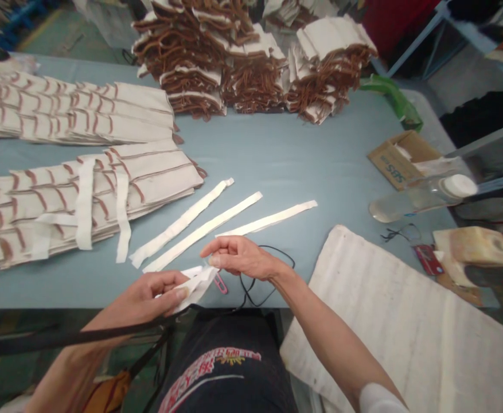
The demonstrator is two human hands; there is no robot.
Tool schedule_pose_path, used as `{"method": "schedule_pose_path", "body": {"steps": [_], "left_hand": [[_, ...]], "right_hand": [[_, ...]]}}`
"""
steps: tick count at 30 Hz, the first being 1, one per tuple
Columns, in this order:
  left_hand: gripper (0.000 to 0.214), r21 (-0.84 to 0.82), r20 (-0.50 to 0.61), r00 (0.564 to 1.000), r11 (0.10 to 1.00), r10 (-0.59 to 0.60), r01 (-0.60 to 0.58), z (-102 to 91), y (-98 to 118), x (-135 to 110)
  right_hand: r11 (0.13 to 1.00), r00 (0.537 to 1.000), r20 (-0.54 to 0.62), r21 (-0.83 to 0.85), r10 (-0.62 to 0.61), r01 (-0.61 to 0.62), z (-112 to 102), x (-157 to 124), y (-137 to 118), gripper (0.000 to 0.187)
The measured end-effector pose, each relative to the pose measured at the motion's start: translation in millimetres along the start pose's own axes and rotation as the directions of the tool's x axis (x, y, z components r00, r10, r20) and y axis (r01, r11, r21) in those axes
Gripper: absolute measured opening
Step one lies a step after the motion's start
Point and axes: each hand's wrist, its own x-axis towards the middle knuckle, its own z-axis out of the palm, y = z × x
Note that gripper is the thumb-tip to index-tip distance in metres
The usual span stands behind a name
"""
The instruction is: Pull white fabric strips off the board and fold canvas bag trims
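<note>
Near the table's front edge, my left hand (pixel 159 293) is closed around a folded white strip (pixel 199 285), thumb on top. My right hand (pixel 239 256) pinches the far end of the same strip between thumb and fingers. Whether it is cloth or paper I cannot tell. Just beyond my hands, three stacks of cream strips lie slantwise: a left one (pixel 184 221), a middle one (pixel 206 231) and a right one (pixel 272 220), partly behind my right hand. A pink clip-like object (pixel 221 283) and a thin black cord (pixel 272 289) are beside my hands.
Overlapping cream fabric pieces with brown edging (pixel 156 166) fill the left, loose white strips (pixel 86 201) across them. Tall brown-and-cream piles (pixel 255 80) stand at the back. Rightward are a cardboard box (pixel 400 160), a clear bottle (pixel 418 199) and a quilted white pad (pixel 406 321).
</note>
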Motion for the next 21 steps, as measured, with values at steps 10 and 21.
{"method": "schedule_pose_path", "body": {"steps": [10,21], "left_hand": [[0.056,-0.012,-0.126,0.99,0.998,0.056,-0.058,-21.3,-12,-15],[0.044,0.007,-0.134,0.97,0.979,0.201,-0.202,10.2,48,-2]], "right_hand": [[0.963,0.947,-0.321,-0.249,0.019,-0.104,23,0,-2,0.024],[0.936,0.929,-0.345,-0.351,-0.134,0.005,101,-33,11,0.081]]}}
